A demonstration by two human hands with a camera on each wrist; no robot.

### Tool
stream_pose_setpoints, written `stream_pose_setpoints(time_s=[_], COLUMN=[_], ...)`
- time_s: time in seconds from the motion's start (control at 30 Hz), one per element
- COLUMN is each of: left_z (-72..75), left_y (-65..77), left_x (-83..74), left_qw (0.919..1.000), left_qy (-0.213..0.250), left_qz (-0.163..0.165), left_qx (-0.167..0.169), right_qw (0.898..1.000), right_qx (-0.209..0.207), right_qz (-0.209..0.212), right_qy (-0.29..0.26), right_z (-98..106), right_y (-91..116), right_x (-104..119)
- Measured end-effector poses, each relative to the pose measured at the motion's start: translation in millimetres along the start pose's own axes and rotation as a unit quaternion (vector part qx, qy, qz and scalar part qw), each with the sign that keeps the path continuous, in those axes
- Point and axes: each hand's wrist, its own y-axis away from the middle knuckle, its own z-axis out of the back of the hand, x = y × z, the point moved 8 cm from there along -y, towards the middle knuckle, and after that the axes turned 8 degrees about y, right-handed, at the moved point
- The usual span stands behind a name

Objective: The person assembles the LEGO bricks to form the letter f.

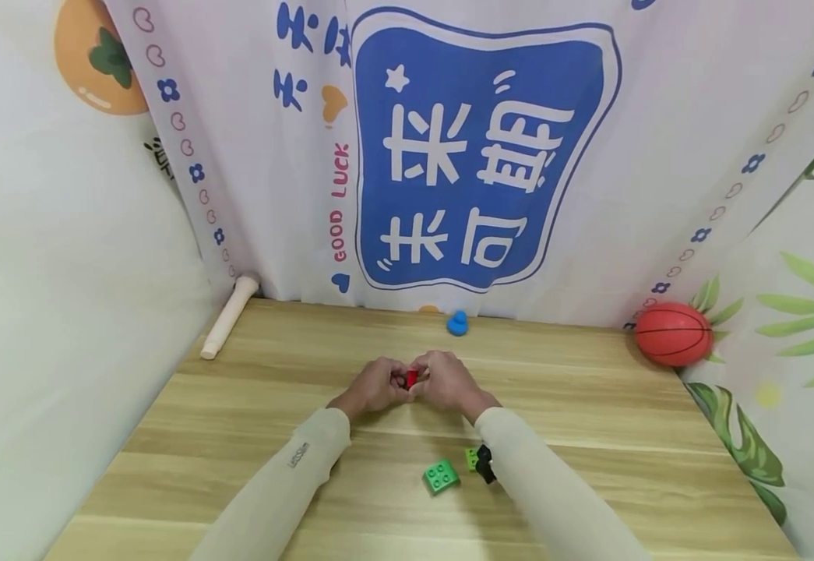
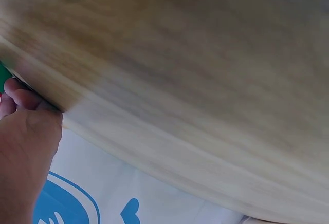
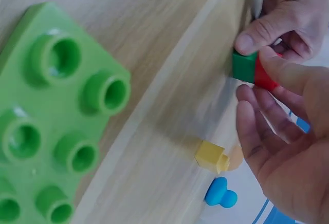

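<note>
Above the table my two hands meet at a green brick (image 3: 244, 67) and a red brick (image 3: 264, 75) that sit against each other. My left hand (image 1: 381, 383) grips the green one, its thumb on the brick's side in the right wrist view. With thumb and fingers my right hand (image 1: 445, 380) pinches the red one; its other fingers are loosely bent. Whether the bricks are fully joined I cannot tell. In the left wrist view only a bit of green shows beside the left fingers. A yellow block (image 3: 211, 155) stands beyond the right hand, near a blue piece (image 3: 219, 192).
Nearer the body lies a green studded brick (image 1: 442, 477), with a light green brick (image 1: 472, 459) partly behind the black wrist camera (image 1: 485, 465). A pale rod (image 1: 230, 318) lies at the back left, a red ball (image 1: 673, 334) at the right edge. A printed curtain (image 1: 294, 195) closes the back.
</note>
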Motion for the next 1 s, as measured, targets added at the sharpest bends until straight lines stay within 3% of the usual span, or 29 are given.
stream_pose_setpoints(time_s=[0.2,0.47,0.77,0.87,1.0], left_z=[-1.1,-1.5,2.6,1.0,0.0], left_y=[-2.6,-3.3,-1.8,-1.8,-4.3], left_x=[-0.1,1.9,8.7,8.1,7.1], left_qw=[0.9999,0.9999,0.9994,0.9994,0.9996], left_qy=[0.001,0.002,-0.003,-0.006,-0.001], left_qz=[0.012,0.016,0.033,0.033,0.029], left_qx=[-0.001,-0.005,-0.013,-0.01,-0.007], right_qw=[0.999,0.998,0.999,1.0,0.997], right_qx=[0.03,0.047,-0.02,-0.005,0.055], right_qz=[0.034,0.03,-0.042,-0.022,0.051], right_qy=[-0.002,-0.004,0.021,0.009,-0.008], right_z=[4.9,15.9,25.1,23.8,15.5], right_y=[10.6,45.1,70.3,81.8,105.1], right_x=[-2.7,-19.4,-62.3,-58.4,-37.7])
